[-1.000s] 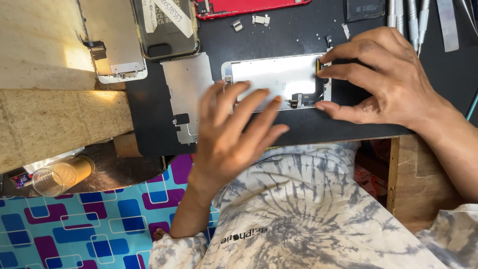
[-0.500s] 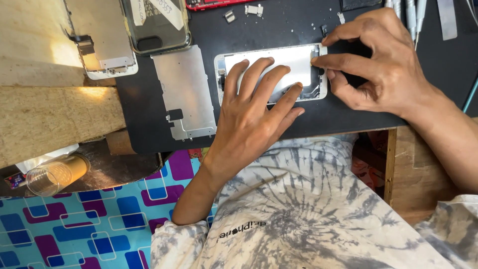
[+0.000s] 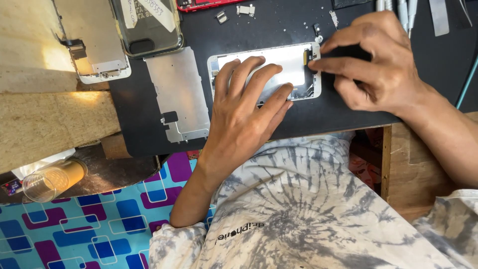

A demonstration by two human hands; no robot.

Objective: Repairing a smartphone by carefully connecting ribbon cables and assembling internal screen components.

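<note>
Head view: both hands on a white-framed phone screen panel point(image 3: 294, 69), face down on the black work mat point(image 3: 348, 112) near its front edge.

Left of the panel lies a bare silver metal backing plate point(image 3: 178, 92); a clear-cased phone point(image 3: 147, 25) and a white display assembly point(image 3: 94, 45) lie at the rear left. The left hand point(image 3: 244, 109) rests flat, fingers spread, hiding the panel's left half. The right hand point(image 3: 378, 65) pinches the panel's right end between thumb and forefinger.

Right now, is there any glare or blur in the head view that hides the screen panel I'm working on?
Head view: sharp, no motion blur; warm sunlight burns out the wooden bench at upper left; the white screen panel under the left hand and right hand is evenly lit, partly covered by fingers.
</note>
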